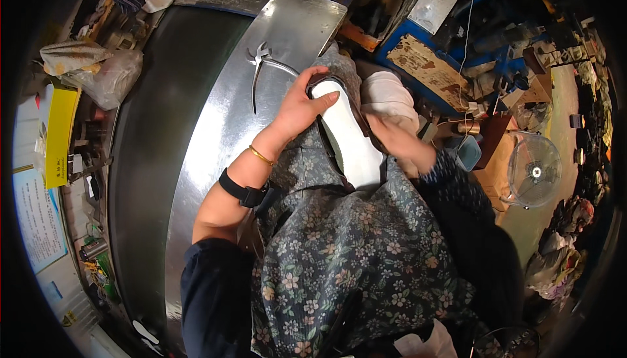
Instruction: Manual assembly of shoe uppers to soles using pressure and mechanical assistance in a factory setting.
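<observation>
A dark shoe upper (361,118) lies over my lap with its white insole (349,137) facing up. My left hand (307,103) grips its far end, the thumb pressed on the white insole and the fingers round the dark edge. Along the shoe's right side rests my right hand (397,141); its fingertips are partly hidden at the upper's edge. A floral apron (353,253) covers my lap under the shoe. To the left of my left hand, metal pliers (258,70) lie on the shiny metal worktop (222,110).
A dark conveyor belt (147,162) runs along the worktop's left. At the right stand a blue machine (424,74), a blue container (468,153) and a round fan (535,172). A yellow box (62,136) and a plastic bag (117,77) sit at far left.
</observation>
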Action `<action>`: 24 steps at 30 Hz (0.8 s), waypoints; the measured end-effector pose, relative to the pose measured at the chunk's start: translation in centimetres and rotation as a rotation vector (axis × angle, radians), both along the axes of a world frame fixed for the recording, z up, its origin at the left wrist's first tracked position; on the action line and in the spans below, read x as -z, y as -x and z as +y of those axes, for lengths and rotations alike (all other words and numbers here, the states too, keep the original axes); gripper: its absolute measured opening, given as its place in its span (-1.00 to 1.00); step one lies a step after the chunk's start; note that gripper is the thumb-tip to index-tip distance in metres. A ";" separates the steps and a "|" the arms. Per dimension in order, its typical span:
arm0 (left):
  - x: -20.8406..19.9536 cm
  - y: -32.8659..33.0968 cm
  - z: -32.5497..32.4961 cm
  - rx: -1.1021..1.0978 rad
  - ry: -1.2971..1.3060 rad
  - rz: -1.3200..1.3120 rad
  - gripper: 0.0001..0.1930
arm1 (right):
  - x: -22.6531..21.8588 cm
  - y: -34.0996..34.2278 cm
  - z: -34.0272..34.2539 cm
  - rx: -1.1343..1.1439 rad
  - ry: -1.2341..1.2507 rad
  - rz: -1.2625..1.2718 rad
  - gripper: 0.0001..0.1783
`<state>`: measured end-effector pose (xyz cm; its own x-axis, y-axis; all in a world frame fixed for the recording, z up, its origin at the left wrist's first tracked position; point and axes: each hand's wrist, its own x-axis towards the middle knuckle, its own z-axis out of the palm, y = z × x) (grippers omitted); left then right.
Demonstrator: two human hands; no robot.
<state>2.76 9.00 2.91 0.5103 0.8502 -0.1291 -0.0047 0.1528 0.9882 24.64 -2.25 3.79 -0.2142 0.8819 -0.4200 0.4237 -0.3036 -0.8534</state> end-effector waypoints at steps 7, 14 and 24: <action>1.2 1.3 1.8 -0.114 0.417 -0.872 -0.46 | 1.9 1.6 -0.7 0.255 -0.013 0.249 -0.31; -3.6 -0.7 -3.2 -0.130 -0.173 1.049 -0.46 | -2.2 6.8 -0.5 0.175 -0.177 -0.094 -0.27; -0.4 0.1 -7.5 -0.370 -0.199 0.361 -0.41 | 0.8 7.5 -0.2 0.323 -0.579 -0.105 -0.38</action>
